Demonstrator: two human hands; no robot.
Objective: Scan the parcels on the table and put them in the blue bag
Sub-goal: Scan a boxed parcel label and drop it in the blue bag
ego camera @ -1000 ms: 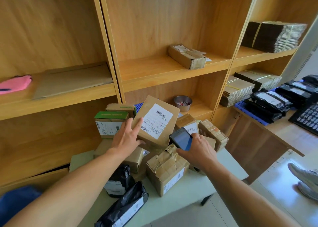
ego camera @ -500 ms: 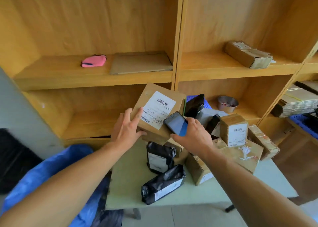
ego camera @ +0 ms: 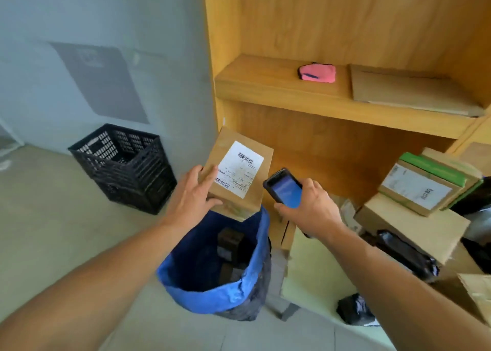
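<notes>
Wooden shelving (ego camera: 358,31) is seen rising behind and to the right of the blue bag (ego camera: 212,296); the pale surface (ego camera: 313,268) is set directly right of the bag, so a scanned item need only be carried a short way across; the bag itself is stood open-mouthed on the floor with its rim rolled down, and dark packages are seen inside it, so the task is judged partly done. A black plastic crate (ego camera: 125,164) is placed on the floor left of and beyond the bag; stacked parcels (ego camera: 414,217), cartons and black mailers, are piled on the surface well to the right of the bag and are judged to await scanning.

The cardboard parcel (ego camera: 239,175) is held in the air just above the bag's far rim, tilted with its shipping label (ego camera: 240,168) turned upward, presumably so the barcode can be read; it is gripped by the left hand (ego camera: 191,194), fingers spread on the labelled face and thumb tucked under the lower edge. The right hand (ego camera: 310,207) is clamped round the handheld scanner (ego camera: 284,191), held above the bag's right edge with its head aimed towards the label; a pink pouch (ego camera: 317,73) is left on a shelf high above the bag.
</notes>
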